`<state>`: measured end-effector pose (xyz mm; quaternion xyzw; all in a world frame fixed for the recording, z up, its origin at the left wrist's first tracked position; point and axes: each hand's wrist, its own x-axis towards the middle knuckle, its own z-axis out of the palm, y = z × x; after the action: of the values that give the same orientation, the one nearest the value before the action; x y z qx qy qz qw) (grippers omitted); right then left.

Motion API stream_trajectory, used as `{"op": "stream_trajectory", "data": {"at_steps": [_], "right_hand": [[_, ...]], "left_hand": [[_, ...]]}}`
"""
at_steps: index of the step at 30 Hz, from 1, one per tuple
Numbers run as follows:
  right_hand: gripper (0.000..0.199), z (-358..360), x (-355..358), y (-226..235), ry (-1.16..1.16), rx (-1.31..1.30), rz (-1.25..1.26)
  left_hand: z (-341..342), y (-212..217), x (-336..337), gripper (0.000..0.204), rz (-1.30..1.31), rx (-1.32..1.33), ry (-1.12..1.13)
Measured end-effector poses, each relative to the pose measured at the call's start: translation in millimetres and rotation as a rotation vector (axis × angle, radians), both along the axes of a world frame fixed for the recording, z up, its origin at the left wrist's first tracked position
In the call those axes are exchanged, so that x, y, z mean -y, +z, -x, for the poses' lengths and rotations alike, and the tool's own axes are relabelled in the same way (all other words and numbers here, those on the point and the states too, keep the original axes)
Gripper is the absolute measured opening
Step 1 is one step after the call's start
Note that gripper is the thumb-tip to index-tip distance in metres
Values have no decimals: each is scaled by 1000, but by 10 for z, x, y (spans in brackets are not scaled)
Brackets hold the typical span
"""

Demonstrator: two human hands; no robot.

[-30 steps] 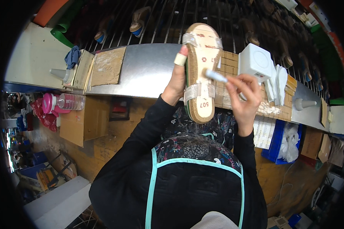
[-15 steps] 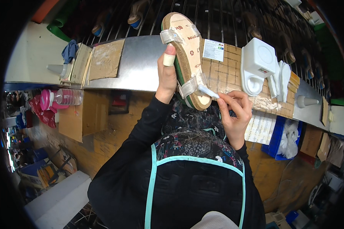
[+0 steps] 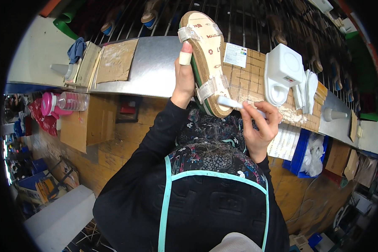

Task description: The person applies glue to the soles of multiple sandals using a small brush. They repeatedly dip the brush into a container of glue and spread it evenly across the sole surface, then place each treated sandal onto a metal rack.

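Observation:
A sandal [image 3: 214, 54] with a pale insole, cork-coloured edge, green side and light straps is held up in front of me, toe end away. My left hand [image 3: 185, 80] grips it from its left side, the taped thumb lying along the cork edge and the other fingers hidden behind it. My right hand [image 3: 262, 126] pinches a slim white brush [image 3: 230, 102]. The brush's head lies over the near end of the insole, below the lower strap; whether it touches is hard to tell.
On the metal bench [image 3: 155, 63] lie cardboard pieces [image 3: 116, 61]. To the right are a white dispenser-like container [image 3: 285, 63], white sole-shaped pieces [image 3: 307, 90] and a grey cone [image 3: 335, 114]. A blue bin [image 3: 295, 161] hangs below. Beyond runs a rack of rods [image 3: 256, 25] with several shoes.
My right hand has shifted slightly right, and more of the white brush shows at the insole's near end. The sandal stays in my left hand, tilted a little differently.

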<state>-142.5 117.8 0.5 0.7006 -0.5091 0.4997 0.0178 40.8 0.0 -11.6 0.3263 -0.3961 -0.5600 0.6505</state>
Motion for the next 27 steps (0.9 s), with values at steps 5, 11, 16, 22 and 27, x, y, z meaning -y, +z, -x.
{"op": "stream_trajectory", "data": {"at_steps": [5, 11, 16, 22, 27], "right_hand": [[26, 77, -46, -21, 212, 131, -94], [34, 80, -79, -2, 59, -100, 132], [37, 63, -9, 77, 109, -52, 160], [38, 61, -36, 140, 185, -199, 144], [39, 89, -48, 117, 212, -43, 106]], "left_hand": [[-40, 102, 40, 77, -41, -25, -125], [-60, 137, 138, 79, -19, -25, -175], [60, 99, 161, 79, -17, -42, -236], [119, 44, 221, 76, -52, -101, -330], [148, -72, 247, 77, -170, -222, -418]]}}
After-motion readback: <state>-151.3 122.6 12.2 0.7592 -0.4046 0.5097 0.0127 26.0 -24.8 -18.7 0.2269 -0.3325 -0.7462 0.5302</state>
